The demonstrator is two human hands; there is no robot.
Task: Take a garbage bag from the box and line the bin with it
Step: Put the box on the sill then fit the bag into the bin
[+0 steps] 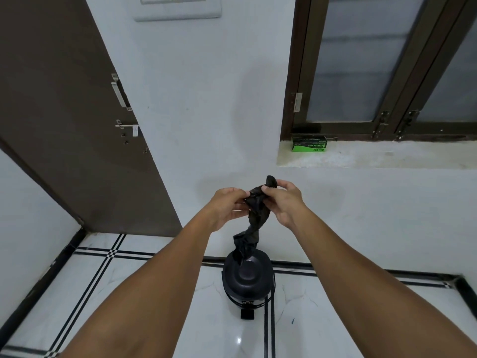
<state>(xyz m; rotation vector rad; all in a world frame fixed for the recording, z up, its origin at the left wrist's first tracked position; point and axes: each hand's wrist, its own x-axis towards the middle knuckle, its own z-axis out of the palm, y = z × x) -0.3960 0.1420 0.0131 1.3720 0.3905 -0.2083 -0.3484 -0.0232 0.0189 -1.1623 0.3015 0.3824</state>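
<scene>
A black garbage bag (255,220), still bunched and twisted, hangs in front of me above the bin. My left hand (227,205) pinches its upper edge from the left. My right hand (282,200) pinches the same top part from the right, fingers close to the left hand's. The bag's lower end dangles just over the black pedal bin (247,280), which stands on the floor with its lid shut and its pedal facing me. The green garbage bag box (309,144) lies on the window ledge, up and to the right.
A brown door (64,112) with a latch stands at the left. A white wall is straight ahead, with a dark-framed window (387,68) above a stone ledge (387,156) at the right. The white tiled floor (154,293) has black stripe lines.
</scene>
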